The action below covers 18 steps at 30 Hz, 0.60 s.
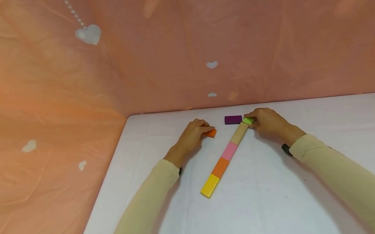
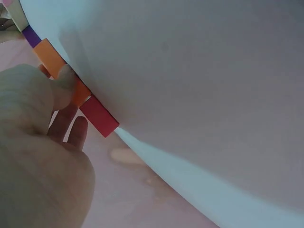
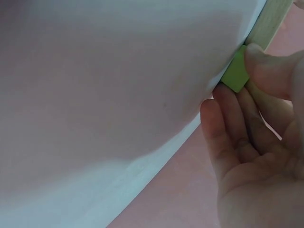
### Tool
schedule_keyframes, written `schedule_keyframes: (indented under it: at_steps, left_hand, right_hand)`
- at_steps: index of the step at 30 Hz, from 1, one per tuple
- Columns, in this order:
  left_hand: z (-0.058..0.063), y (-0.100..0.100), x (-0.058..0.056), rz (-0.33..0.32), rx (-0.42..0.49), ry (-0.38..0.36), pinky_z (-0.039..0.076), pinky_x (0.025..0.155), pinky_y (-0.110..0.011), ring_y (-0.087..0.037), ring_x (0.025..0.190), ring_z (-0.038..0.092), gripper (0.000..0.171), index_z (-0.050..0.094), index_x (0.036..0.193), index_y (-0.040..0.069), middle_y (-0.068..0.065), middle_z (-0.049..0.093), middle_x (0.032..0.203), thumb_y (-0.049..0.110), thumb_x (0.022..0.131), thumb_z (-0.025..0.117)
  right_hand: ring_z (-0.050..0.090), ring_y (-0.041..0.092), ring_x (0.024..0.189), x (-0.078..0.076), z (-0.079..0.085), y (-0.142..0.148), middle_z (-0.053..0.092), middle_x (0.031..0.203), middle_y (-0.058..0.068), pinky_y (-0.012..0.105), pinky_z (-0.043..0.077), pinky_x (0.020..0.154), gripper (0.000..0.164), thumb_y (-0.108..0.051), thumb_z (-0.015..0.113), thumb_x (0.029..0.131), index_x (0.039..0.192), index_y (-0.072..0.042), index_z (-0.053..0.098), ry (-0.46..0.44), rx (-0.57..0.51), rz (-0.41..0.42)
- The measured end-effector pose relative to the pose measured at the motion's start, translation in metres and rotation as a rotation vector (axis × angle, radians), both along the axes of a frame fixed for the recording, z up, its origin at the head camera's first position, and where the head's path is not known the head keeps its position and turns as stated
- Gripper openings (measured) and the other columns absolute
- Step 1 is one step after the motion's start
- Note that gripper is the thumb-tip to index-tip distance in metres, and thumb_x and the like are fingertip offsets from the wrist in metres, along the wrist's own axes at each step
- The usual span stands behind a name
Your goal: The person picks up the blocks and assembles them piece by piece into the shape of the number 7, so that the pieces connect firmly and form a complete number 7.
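My left hand [image 1: 190, 138] pinches an orange block [image 1: 211, 133] between thumb and fingers on the table's far part. In the left wrist view the thumb lies across the orange [image 2: 50, 56], and a red block [image 2: 99, 116] sits end to end with it. The head view hides the red block behind that hand. My right hand [image 1: 268, 121] pinches a green block [image 1: 248, 120] at the far end of a slanting row. That row runs from a tan block [image 1: 239, 133] through pink [image 1: 229, 151] and orange blocks [image 1: 220, 168] to a yellow block [image 1: 210, 186] nearest me.
A purple block [image 1: 233, 120] lies between the two hands, close to the green one. All the blocks are on a white-covered table [image 1: 260, 211]. An orange-pink sheet with pale hearts [image 1: 177, 45] rises behind the far edge and along the left side.
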<state>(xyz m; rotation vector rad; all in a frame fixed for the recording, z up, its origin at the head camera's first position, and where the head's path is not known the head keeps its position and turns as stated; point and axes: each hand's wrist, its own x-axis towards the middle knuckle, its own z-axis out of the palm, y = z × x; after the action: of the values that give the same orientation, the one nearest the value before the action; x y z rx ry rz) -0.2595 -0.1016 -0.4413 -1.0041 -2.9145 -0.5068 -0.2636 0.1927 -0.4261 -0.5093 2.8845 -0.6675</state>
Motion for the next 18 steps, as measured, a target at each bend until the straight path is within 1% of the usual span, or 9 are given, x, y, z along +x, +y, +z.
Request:
schedule_keyframes:
  at_steps: [8, 12, 18]
  left_hand:
    - [-0.0011, -0.0007, -0.0013, 0.005, 0.017, 0.004, 0.042, 0.112, -0.031, -0.017, 0.122, 0.052, 0.033, 0.067, 0.131, 0.017, 0.001, 0.063, 0.127, 0.011, 0.1, 0.057]
    - [-0.001, -0.001, -0.0021, -0.011, 0.021, 0.023, 0.043, 0.111, -0.03, -0.018, 0.121, 0.053, 0.033, 0.067, 0.131, 0.017, 0.0, 0.063, 0.126, 0.011, 0.1, 0.057]
    - [-0.0016, -0.0021, -0.0013, -0.014, 0.035, 0.025, 0.044, 0.111, -0.031, -0.019, 0.12, 0.054, 0.033, 0.067, 0.131, 0.016, -0.002, 0.064, 0.125, 0.01, 0.1, 0.058]
  right_hand:
    - [0.058, 0.029, 0.104, -0.0007, -0.0005, 0.0002, 0.065, 0.123, 0.019, 0.048, 0.051, 0.099, 0.046, -0.01, 0.067, 0.094, 0.138, -0.002, 0.057, -0.02, -0.004, -0.01]
    - [0.058, 0.029, 0.103, -0.0013, 0.0, 0.0, 0.065, 0.122, 0.019, 0.048, 0.051, 0.098, 0.046, -0.011, 0.067, 0.094, 0.138, -0.002, 0.058, -0.02, -0.003, -0.014]
    - [0.058, 0.029, 0.101, -0.0018, -0.0009, -0.0008, 0.065, 0.121, 0.02, 0.048, 0.051, 0.097, 0.046, -0.011, 0.067, 0.094, 0.138, -0.002, 0.058, -0.021, -0.01, -0.001]
